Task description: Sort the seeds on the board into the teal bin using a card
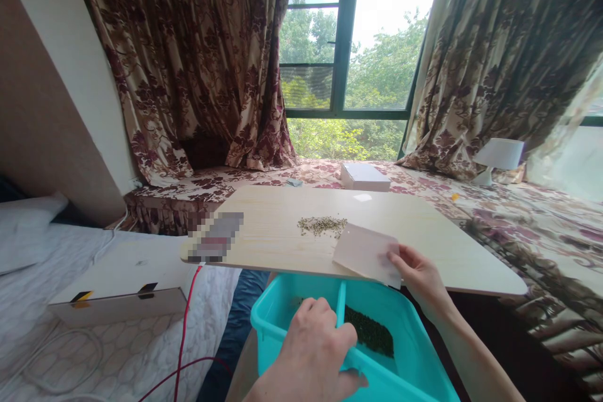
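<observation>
My right hand (417,270) pinches the near right corner of a thin, whitish translucent sheet (365,254), which lies tilted over the table's front edge. Just beyond the sheet's left corner is a loose spread of small pale greenish grains (323,226). Closer to me stands a turquoise tub (419,339) with a divider down its middle. Dark green grains (370,330) lie in its right compartment. Over the left compartment and front rim, my left hand (315,339) is curled with its back up. Its fingertips are hidden, so what they hold cannot be made out.
The pale wooden table (438,245) carries a pixelated flat object (217,239) with a red cable (188,314). Left, a white box (127,276) rests on the bed. Behind the table are another white box (365,176), a lamp (499,157) and a window.
</observation>
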Motion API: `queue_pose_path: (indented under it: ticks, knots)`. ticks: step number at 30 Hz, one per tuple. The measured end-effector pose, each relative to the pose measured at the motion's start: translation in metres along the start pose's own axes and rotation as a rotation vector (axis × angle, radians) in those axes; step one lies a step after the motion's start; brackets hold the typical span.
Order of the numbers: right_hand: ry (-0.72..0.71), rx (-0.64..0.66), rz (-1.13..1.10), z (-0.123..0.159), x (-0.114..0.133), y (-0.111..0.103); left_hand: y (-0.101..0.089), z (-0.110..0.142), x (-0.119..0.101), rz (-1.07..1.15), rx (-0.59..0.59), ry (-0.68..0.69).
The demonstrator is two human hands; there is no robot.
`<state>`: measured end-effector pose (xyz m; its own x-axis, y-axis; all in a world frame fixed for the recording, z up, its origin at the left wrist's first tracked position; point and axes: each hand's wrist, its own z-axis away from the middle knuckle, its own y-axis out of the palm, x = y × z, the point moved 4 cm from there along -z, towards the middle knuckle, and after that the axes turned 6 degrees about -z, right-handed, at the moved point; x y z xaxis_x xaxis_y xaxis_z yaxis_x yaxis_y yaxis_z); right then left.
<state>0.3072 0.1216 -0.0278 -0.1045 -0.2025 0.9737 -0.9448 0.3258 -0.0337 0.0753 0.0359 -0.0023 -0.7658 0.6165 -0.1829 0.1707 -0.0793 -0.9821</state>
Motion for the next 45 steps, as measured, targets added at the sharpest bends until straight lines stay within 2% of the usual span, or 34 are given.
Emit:
queue_pose_path:
  ticks: [3, 8, 11, 16, 26, 35, 40, 45]
  knots:
    - [0.022, 0.071, -0.014, 0.003, 0.0, 0.003, -0.001, 0.0, -0.001, -0.003, 0.001, -0.001]
    - [-0.035, -0.105, 0.008, -0.003, 0.019, -0.002, -0.002, 0.0, -0.001, -0.017, 0.005, 0.015]
    - [-0.058, -0.122, 0.033, -0.009, 0.025, 0.002, 0.0, 0.0, 0.0, -0.02, 0.001, 0.018]
    - [-0.071, -0.11, 0.067, -0.014, 0.023, 0.01, 0.001, 0.0, 0.001, -0.01, -0.013, 0.024]
    - [-0.086, -0.092, 0.081, -0.015, 0.027, 0.011, 0.001, 0.003, 0.002, 0.007, -0.011, 0.019]
    - [-0.085, -0.142, 0.086, -0.008, 0.025, 0.0, 0.003, 0.001, 0.002, 0.016, -0.026, 0.008]
    - [-0.077, -0.078, 0.051, -0.004, 0.023, 0.007, 0.001, 0.001, 0.001, 0.009, -0.006, 0.001]
    - [-0.085, -0.1, 0.018, -0.007, 0.022, 0.011, -0.002, 0.002, 0.0, 0.006, -0.02, -0.002]
